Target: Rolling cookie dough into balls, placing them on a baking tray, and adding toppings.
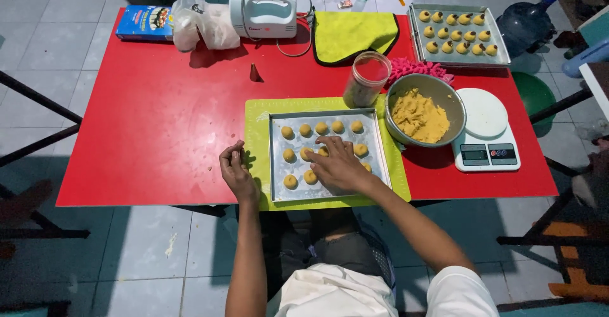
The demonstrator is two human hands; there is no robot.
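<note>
A metal baking tray [279, 184] lies on a green mat [257, 133] on the red table [158, 133]. Several yellow dough balls [305, 130] sit in rows on it. My right hand [339, 165] rests over the tray's middle, fingers spread down on a dough ball. Curled loosely, my left hand [236, 172] lies on the mat just left of the tray, and nothing shows in its grip. A metal bowl [438, 85] of yellow dough [420, 117] stands right of the tray.
A clear jar [366, 79] stands behind the tray. A white kitchen scale [487, 140] sits at the right. At the back are a second tray of topped balls [458, 34], a yellow-green cloth [352, 34], a hand mixer [263, 12], a plastic bag [203, 25] and a blue box [144, 23].
</note>
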